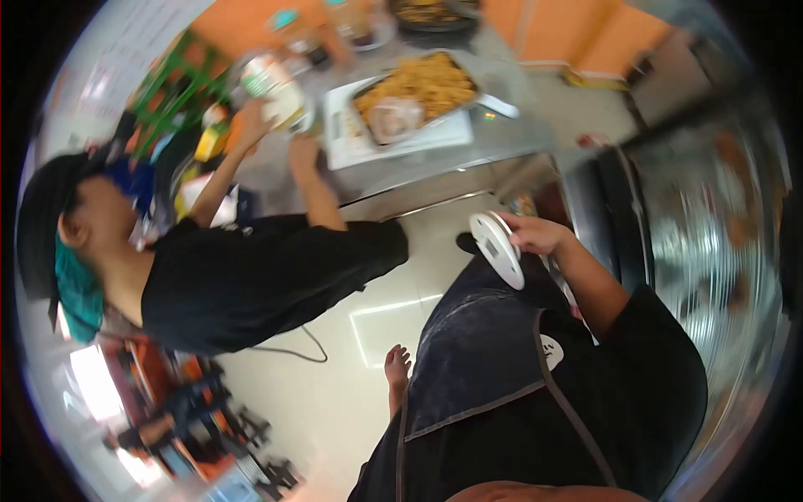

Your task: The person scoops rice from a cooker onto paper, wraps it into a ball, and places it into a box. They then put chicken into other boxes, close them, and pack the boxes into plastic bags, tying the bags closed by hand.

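Note:
My right hand (535, 234) grips the edge of a white round device (497, 249) with a small grey display, like a kitchen scale, held in front of my dark apron (477, 360). My left hand (398, 366) hangs low beside the apron over the tiled floor, its fingers apart and slightly curled, with nothing in it. Ahead of my right hand is a metal table (393, 177) with a tray of golden-brown food (427, 84) on a white board (339, 155). A clear container (396, 119) rests on the food.
On the left a co-worker (251, 276) in a black cap and shirt handles a white and green package (272, 84) at the table. Cups (351, 21) and a dark pan (435, 15) stand at the back. A glass case (711, 217) is on the right. A cable (314, 343) lies on the floor.

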Available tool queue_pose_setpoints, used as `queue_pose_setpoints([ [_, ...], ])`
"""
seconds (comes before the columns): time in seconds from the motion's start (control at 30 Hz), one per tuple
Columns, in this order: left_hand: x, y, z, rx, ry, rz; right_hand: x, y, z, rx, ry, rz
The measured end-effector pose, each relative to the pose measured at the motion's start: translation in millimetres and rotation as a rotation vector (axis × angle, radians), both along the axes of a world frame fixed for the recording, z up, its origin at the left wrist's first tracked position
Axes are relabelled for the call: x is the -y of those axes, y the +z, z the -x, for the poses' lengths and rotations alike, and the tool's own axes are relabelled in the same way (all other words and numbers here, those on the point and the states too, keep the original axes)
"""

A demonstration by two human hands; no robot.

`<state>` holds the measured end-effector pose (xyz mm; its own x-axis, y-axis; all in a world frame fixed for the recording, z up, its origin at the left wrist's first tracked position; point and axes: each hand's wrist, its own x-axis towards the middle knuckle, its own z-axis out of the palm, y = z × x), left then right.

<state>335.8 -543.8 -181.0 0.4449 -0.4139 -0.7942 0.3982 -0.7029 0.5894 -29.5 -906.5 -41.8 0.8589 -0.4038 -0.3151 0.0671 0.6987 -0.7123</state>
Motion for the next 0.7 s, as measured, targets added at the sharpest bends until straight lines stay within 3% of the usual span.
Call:
queue_pose_setpoints([
  [0.1,18,-37,-35,0.004,-0.382,-0.028,-85,-9,20,0.068,-0.344,-0.092],
  [0.2,4,-147,-92,0.03,-0.898,-0.062,-186,-40,42,0.101,-0.642,-0.232],
  [0.27,6,-156,-102,0.089,-1.24,-0.163,-262,-16,50,0.013,-0.827,-0.249],
  [0.33,1,-181,-120,0.161,-1.632,-0.132,-337,-16,59,0.118,-0.995,-0.305],
  [0.43,12,-201,-120,0.206,-2.034,-0.073,-449,5,65,0.051,-1.313,-0.316],
  [0.63,73,-215,-82,0.215,-2.547,0.018,-631,26,36,-0.112,-1.747,-0.413],
  [0.7,102,-219,-46,0.056,-2.568,0.111,-685,28,26,-0.293,-1.939,-0.697],
])
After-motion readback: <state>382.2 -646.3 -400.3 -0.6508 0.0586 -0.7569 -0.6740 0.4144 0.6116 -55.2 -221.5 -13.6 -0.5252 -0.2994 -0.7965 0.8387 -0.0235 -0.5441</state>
